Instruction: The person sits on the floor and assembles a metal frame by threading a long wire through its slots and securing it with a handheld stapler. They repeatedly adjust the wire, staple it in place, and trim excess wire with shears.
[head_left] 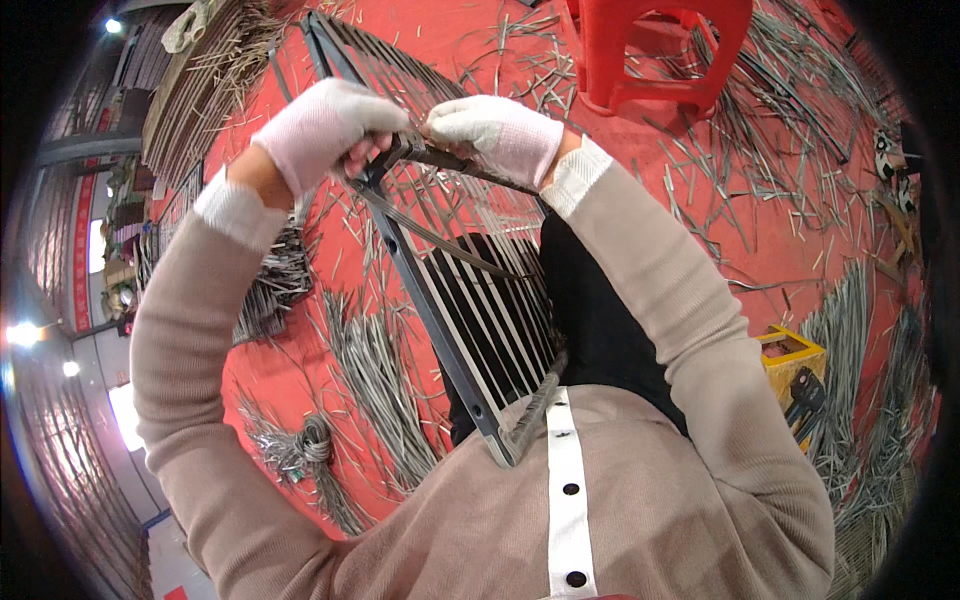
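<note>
A dark metal frame (408,268) leans across my lap, strung with several pale grey flat strips (480,330). My left hand (330,130), in a white and pink glove with bare fingertips, is closed at the frame's upper corner. A loose grey strip (440,243) curves from beneath its fingers across the frame, and the hand appears to grip it. Just right of that corner, my gloved right hand (490,132) is closed in a pinch above the crossbar. Its fingers hide whatever they hold.
A red plastic stool (650,95) stands on the red floor at the far right. Bundles of grey strips (380,380) lie at left, and more strips (840,340) at right beside a yellow box (795,365). A tied coil (315,440) sits lower left. Strip scraps are scattered about.
</note>
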